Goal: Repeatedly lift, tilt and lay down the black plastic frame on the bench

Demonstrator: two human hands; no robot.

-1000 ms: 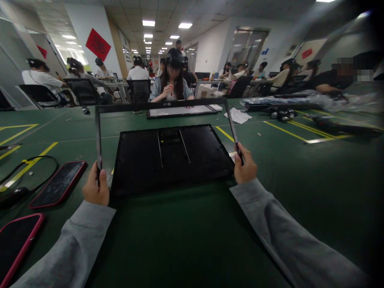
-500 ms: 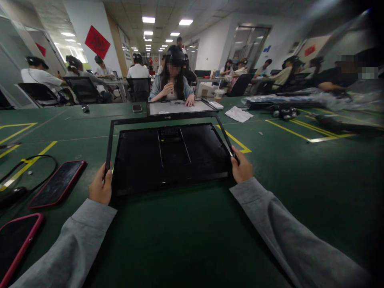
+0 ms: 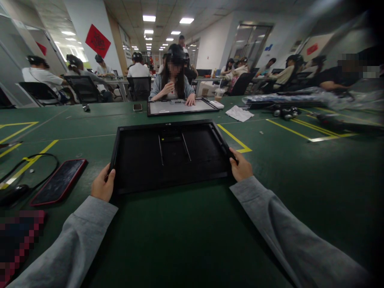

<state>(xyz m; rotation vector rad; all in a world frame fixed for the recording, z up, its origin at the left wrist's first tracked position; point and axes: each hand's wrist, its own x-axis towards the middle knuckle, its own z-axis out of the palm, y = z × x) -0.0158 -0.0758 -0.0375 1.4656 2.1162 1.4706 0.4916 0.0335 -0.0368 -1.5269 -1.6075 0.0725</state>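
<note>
A thin black monitor bezel (image 3: 143, 127) lies over a black monitor back shell (image 3: 138, 160) on the green table. The two outlines nearly match; whether they are joined I cannot tell. At the left side edge, my left hand (image 3: 103, 185) is closed on the bezel, thumb on top. My right hand (image 3: 241, 166) grips the bezel's right side near its front corner, fingers curled round the edge. Inside the shell, two thin upright ridges flank a central recess. The undersides of the bezel and shell are hidden.
To the left lie a red-edged phone (image 3: 60, 182), a black cable (image 3: 55, 160) and a pixelated red-edged object (image 3: 22, 240). Across the table, a person (image 3: 172, 84) rests a hand on a grey panel (image 3: 168, 107). A crumpled tissue (image 3: 240, 113) and plastic-wrapped items (image 3: 282, 99) are at right.
The bezel's far edge has come down and toward me, from raised above the shell to lying over it. Both hands keep their hold; the left has shifted slightly.
</note>
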